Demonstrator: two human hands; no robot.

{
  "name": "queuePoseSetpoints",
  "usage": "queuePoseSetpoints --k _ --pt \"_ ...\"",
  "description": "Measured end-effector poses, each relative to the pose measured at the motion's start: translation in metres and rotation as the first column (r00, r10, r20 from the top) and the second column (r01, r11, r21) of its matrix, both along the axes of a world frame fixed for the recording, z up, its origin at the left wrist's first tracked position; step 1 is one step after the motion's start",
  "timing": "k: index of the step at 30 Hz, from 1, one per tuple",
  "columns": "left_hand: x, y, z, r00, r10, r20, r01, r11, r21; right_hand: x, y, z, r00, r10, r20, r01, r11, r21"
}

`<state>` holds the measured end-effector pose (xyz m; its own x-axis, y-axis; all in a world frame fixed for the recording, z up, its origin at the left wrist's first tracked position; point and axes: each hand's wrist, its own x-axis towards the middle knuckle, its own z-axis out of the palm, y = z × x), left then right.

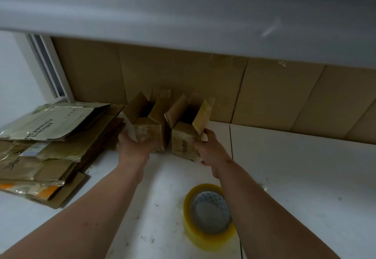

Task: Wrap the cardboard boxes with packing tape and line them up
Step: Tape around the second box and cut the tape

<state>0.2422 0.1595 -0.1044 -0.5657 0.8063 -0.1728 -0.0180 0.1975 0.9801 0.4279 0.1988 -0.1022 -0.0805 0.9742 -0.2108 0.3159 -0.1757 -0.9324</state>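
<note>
Two small cardboard boxes stand side by side on the white floor against a cardboard-covered wall, their top flaps open. My left hand (133, 142) grips the near face of the left box (149, 130), which carries shiny tape. My right hand (205, 146) holds the right box (183, 142) at its near right corner, fingers by a taped flap that sticks up. A roll of yellowish packing tape (208, 216) stands on the floor near me, under my right forearm.
A pile of flattened cardboard boxes (48, 146) with taped surfaces lies on the floor at the left, close to the left box. Cardboard sheets (264, 93) line the base of the wall behind. White floor (295, 177) spreads to the right.
</note>
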Motion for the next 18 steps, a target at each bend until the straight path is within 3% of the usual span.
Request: queuePoseSetpoints --k 4,10,16,18 --pt "-0.008 0.003 0.007 0.966 -0.254 0.056 0.253 0.967 0.015 -0.014 0.008 0.001 0.997 0.011 0.070 -0.012 1.000 0.014" --pt "-0.025 0.013 0.015 0.908 -0.416 0.044 0.415 0.909 0.019 -0.035 0.021 0.002 0.994 -0.040 0.106 0.042 0.999 -0.013" --pt "-0.042 0.026 0.016 0.880 -0.467 0.088 0.467 0.884 0.019 -0.053 0.027 -0.005 0.971 -0.176 -0.164 0.158 0.980 -0.120" --pt "-0.046 0.025 0.016 0.865 -0.497 0.075 0.498 0.867 0.005 -0.056 0.024 -0.009 0.966 -0.180 -0.188 0.156 0.978 -0.137"
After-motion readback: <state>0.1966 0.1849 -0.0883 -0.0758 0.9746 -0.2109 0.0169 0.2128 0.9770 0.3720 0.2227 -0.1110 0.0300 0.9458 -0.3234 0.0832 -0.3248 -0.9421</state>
